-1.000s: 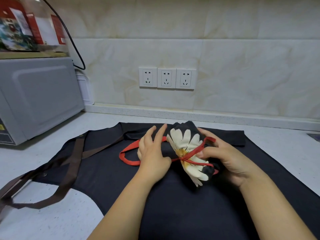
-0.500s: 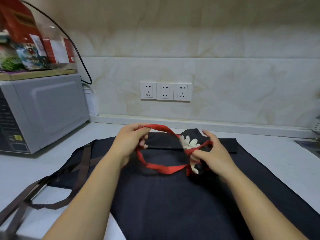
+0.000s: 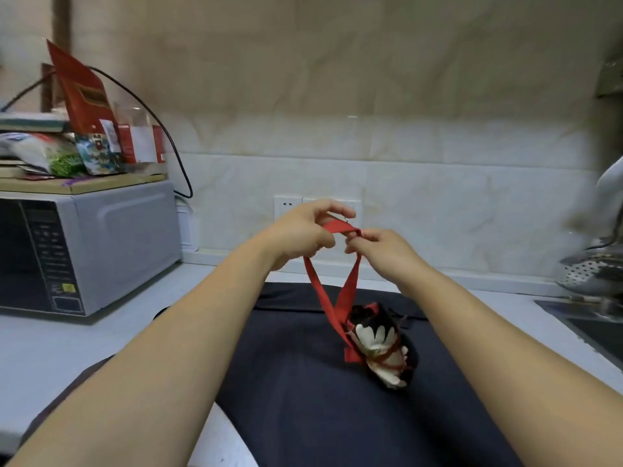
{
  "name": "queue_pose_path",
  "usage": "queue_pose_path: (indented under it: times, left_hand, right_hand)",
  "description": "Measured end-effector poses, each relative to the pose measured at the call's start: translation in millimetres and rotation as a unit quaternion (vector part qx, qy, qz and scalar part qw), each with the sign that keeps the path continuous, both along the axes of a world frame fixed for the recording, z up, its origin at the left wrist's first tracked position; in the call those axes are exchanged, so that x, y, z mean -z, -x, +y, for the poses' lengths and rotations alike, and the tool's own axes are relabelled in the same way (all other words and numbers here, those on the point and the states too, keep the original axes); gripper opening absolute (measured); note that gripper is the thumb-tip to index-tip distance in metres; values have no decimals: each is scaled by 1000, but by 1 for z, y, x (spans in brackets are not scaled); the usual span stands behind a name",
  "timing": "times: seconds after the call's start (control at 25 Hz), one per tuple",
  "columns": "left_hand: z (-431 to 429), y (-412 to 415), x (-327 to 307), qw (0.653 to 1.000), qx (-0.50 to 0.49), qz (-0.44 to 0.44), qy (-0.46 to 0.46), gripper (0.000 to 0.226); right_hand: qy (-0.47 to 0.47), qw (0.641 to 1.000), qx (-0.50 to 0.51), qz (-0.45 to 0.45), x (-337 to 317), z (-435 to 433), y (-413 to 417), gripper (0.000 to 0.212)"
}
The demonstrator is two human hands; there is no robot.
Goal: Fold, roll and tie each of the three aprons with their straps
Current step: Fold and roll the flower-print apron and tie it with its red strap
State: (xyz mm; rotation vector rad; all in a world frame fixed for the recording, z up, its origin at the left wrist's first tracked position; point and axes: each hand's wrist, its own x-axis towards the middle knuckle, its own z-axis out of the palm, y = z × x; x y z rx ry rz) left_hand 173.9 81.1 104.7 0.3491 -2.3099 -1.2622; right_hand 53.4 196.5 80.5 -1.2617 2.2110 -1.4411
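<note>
Across the pale, speckled tabletop [image 3: 84, 352] lies a dark apron [image 3: 303, 399], flat and matte, filling the middle from six o'clock up toward the wall. Behind it rises a wall [image 3: 438, 197] of glossy cream tiles with a marbled pattern, and a row of white sockets [image 3: 286, 205] sits partly hidden behind the hands. At nine o'clock stands a boxy grey microwave [image 3: 101, 244] with a wooden board and a clutter of packets [image 3: 84, 143] on top; a black cable [image 3: 168, 146] loops down beside it. At three o'clock a perforated metal strainer [image 3: 586, 274] rests by the edge of a sink [image 3: 586, 325].

On the dark apron, toward four o'clock of centre, sits a rolled apron [image 3: 381, 345], a tight black bundle with white petal shapes, bound by thin red cord. A flat red strap [image 3: 347, 291] rises from it in a narrow loop. The left hand [image 3: 300, 237] and right hand [image 3: 381, 247] meet above it at the loop's top, the fingers of each pinching the strap, the left's other fingers spread loosely.
</note>
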Motion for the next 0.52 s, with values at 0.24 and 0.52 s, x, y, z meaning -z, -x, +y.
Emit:
queue_pose_path:
  times: [0.24,0.52]
  left_hand:
    - [-8,-7,-29,962,-213,48,166,37]
    - [-4,-14,-30,981,-121,1,-149,35]
  right_hand:
    - [124,986,105,-25,-48,13,0,22]
    - [107,986,85,-99,-54,21,13,9]
